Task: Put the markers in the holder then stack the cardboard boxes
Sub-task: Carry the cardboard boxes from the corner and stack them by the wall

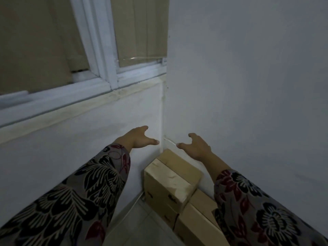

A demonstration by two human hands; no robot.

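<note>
White walls (248, 86) meet in a corner running down the middle of the frame. Up in the upper left sits a white-framed window (104, 71) with beige blinds (138, 29) drawn behind the glass. Down at lower centre, right in that corner, are the cardboard boxes (168, 181), piled on a tiled floor (142, 228). There's a pale one on top, another tucked behind it against the right wall, and more underneath and off to the lower right, all touching.

Left hand (140, 137) reaches out above and left of the pile, fingers spread and relaxed, thumb pointing toward the corner, holding nothing. Right hand (195, 146) hovers over the rear box, fingers loosely spread, thumb out toward the other hand, gripping nothing. Whether its heel touches the cardboard, can't tell.

Both arms wear floral sleeves (79, 192). Thin cable (131, 208) runs along the foot of the left wall.
</note>
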